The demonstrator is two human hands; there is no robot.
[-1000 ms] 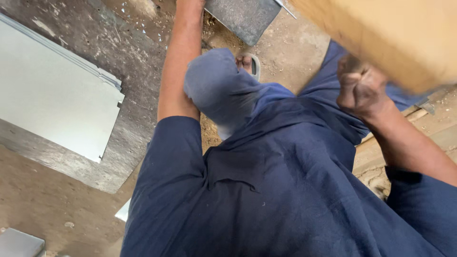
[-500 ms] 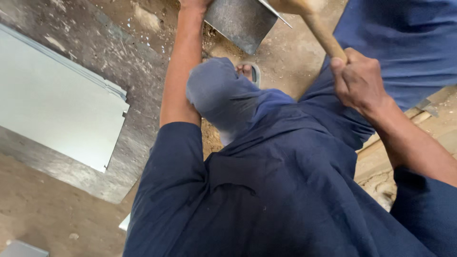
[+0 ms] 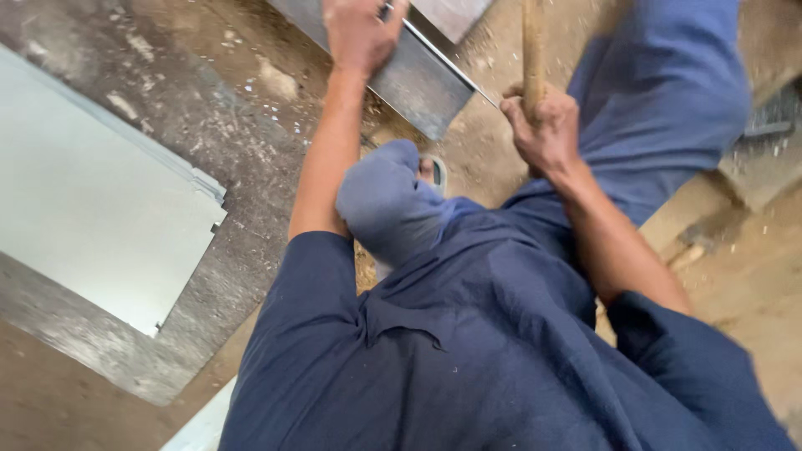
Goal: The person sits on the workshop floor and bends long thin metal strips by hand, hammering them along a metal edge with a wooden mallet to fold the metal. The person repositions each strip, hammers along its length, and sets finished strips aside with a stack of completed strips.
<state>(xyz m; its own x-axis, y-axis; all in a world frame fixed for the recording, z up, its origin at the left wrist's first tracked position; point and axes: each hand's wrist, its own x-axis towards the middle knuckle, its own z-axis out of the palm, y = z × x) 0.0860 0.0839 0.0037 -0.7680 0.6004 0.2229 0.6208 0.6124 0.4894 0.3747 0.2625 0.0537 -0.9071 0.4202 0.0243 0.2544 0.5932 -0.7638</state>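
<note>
My left hand [image 3: 361,32] presses down on a folded grey metal sheet [image 3: 418,79] that lies on the floor at the top of the view. My right hand [image 3: 545,129] grips a wooden handle [image 3: 532,46] that rises out of the top edge; its head is out of sight. The handle stands just right of the sheet's corner. My bent left knee [image 3: 386,200] in blue cloth sits between my arms, with a sandalled foot [image 3: 432,171] behind it.
A pale flat metal panel [image 3: 92,200] lies on a larger dull sheet [image 3: 142,367] at the left. The dirt floor [image 3: 735,242] at the right is strewn with shavings. A grey block [image 3: 764,163] sits at the right edge.
My view has tilted down and the sheet has come further into sight. My right hand has lowered the wooden tool, so that only its handle shows now.
</note>
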